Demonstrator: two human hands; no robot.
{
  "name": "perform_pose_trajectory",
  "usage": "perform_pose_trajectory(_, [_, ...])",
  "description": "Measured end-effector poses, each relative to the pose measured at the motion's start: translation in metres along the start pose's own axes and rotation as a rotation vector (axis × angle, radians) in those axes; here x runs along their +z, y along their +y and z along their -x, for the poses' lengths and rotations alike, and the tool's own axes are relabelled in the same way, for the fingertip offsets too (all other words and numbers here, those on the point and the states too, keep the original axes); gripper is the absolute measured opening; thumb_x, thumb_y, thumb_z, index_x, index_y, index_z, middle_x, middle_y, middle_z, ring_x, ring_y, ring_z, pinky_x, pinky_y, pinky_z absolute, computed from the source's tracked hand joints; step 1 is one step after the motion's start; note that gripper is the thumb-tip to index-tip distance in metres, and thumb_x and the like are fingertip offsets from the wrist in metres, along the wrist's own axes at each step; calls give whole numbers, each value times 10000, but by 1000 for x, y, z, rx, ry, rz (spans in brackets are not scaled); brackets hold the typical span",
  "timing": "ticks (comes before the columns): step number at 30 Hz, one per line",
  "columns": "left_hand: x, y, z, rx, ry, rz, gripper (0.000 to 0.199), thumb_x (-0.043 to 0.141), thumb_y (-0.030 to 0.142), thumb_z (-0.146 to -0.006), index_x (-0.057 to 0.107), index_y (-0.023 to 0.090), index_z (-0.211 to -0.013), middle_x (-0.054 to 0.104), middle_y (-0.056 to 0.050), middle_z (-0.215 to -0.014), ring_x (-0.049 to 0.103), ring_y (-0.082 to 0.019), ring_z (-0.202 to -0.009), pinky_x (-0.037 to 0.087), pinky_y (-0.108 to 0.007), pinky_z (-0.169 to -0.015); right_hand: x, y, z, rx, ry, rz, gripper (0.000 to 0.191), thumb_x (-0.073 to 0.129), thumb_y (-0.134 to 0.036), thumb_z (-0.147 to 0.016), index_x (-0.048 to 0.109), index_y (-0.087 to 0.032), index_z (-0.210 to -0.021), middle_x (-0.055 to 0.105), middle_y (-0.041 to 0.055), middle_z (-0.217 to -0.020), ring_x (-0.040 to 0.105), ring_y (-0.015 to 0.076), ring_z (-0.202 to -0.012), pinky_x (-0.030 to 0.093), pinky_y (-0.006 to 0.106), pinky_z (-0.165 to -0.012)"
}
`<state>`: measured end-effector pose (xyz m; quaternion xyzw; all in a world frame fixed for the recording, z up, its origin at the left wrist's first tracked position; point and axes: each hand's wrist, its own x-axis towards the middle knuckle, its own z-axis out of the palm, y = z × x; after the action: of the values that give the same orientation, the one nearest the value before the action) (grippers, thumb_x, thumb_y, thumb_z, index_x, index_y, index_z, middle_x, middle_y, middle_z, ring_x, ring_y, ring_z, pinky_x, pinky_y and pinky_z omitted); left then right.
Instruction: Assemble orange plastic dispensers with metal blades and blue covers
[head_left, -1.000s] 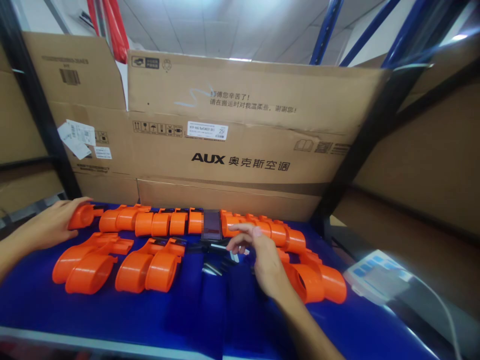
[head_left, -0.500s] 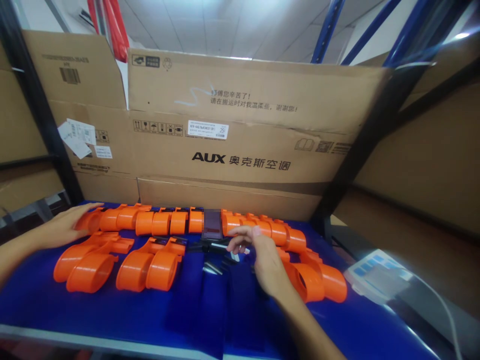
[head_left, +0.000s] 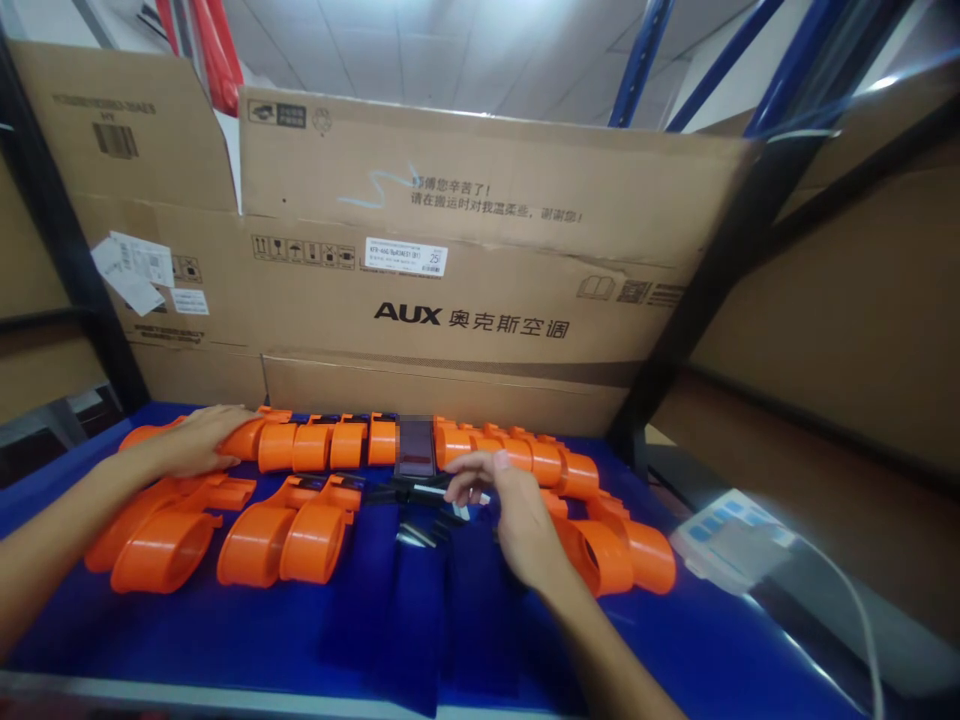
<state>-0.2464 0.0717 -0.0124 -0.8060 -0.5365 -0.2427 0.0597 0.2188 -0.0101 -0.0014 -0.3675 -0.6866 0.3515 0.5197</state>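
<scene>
The glossy orange plastic ring (head_left: 246,440) in the back row lies rightward from your left hand (head_left: 201,440), at its fingertips; grip hidden. Your right hand (head_left: 517,505), farther off, curls; pinching can't be told.

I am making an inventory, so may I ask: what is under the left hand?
The left hand covers part of the back row of orange parts, which show on both sides. What its palm and fingers hide cannot be seen.

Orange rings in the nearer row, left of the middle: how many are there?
4. At the far left, a rear ring is partly behind a front ring; nearer the middle, a left ring is beside a right ring. No other seems hidden.
</scene>
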Motion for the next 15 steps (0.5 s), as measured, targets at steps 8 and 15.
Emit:
perform_pose_trajectory(8, [-30, 9, -4, 108, -87, -169, 535, 471, 271, -992, 457, 108, -1501, 478, -174, -1537, 449, -361, -1410, 371, -548, -1145, 0, -4, 0, -6, 26, 8, 665, 303, -691, -1028, 743, -194, -984, 748, 76, -756, 679, 225, -728, 493, 336, -658])
perform_pose_trajectory(15, [-56, 78, -14, 248, 154, -68, 597, 571, 350, -983, 418, 184, -1536, 447, -127, -1505, 459, -303, -1401, 381, -525, -1180, -1, -3, -3, -25, 44, 87, 528, 400, -603, -1046, 736, -200, -993, 751, 61, -776, 658, 205, -718, 493, 321, -667])
